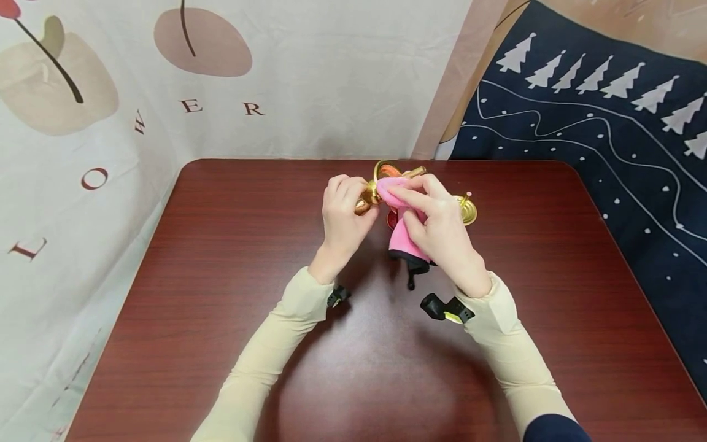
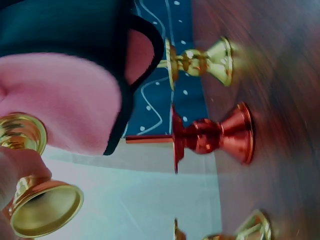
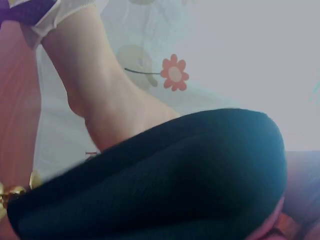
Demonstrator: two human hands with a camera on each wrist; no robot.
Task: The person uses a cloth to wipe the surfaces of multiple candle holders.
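In the head view, the left hand point(image 1: 345, 212) grips a shiny gold candlestick point(image 1: 369, 195) above the table's far half. Its flared, hollow base point(image 2: 47, 209) and a second gold flared part point(image 2: 22, 132) show beside the fingers in the left wrist view. The right hand point(image 1: 439, 224) pinches a pink cloth point(image 1: 405, 236), black-edged and black on its other side, against the gold metal. The cloth hangs down with a small black loop at its bottom. In the right wrist view the cloth's dark side point(image 3: 165, 180) hides the right fingers.
Behind the cloth a red candlestick point(image 2: 202, 135) stands upright on the brown table point(image 1: 221, 276). Another gold candlestick point(image 1: 467, 210) stands to the right, and part of one more gold candlestick point(image 2: 255, 227) shows at the left wrist view's edge. A printed curtain point(image 1: 331, 80) hangs behind.
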